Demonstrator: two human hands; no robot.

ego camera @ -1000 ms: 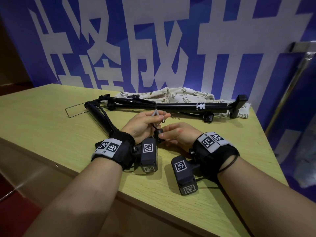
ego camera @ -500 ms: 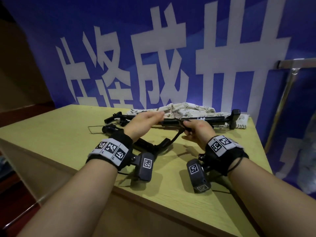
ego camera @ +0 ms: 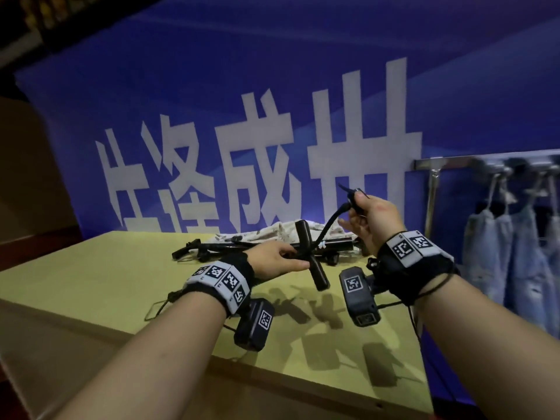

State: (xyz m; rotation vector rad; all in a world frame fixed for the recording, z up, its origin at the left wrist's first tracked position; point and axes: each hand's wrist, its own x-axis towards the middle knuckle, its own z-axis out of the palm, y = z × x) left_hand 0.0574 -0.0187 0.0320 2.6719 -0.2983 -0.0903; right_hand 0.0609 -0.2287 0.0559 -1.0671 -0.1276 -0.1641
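The bicycle pump (ego camera: 230,246) lay lengthwise near the far edge of the yellow-green surface (ego camera: 91,283), its black barrel stretched out just in front of a crumpled patterned cloth (ego camera: 272,233). The left hand (ego camera: 274,260) reached in from the near side and gripped the pump where a short black crossbar (ego camera: 316,274) cut across the barrel — thumb and fingers curled round it, with the bar's near end tilted clear of the surface and casting a shadow below. The right hand (ego camera: 374,218) was raised above the pump's right end, pinching the nozzle (ego camera: 352,199) at the tip of the black hose (ego camera: 328,224), which curved down from the fingers to the barrel. The remaining fingers of that hand hung loosely spread beneath the pinch. Both wrists wore black bands with square coded markers (ego camera: 221,280), each with a small black module hanging under it. Behind the surface stood a blue banner (ego camera: 212,116) with large white characters — and to the right, pale denim garments (ego camera: 515,247) hung from a metal rail (ego camera: 485,159).
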